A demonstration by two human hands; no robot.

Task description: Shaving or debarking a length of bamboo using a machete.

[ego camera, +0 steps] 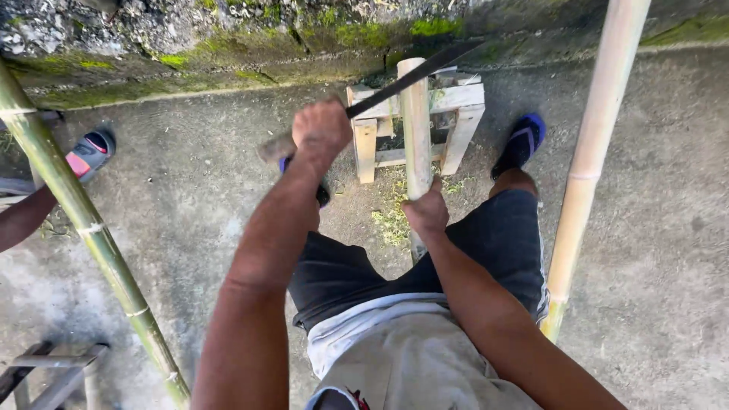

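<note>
Pale, smooth bamboo forms the short upright pole that stands against the small rough-sawn wooden stool; its lower end is hidden behind the right hand, which is closed around it just in front of the stool. The left hand is clenched on the handle of a long dark flat blade, whose edge lies across the pole's top above the stool. The handle is mostly covered by the fist. Left of the stool leans a green bamboo stalk, right of it a yellowish one, both cut off by the frame
</note>
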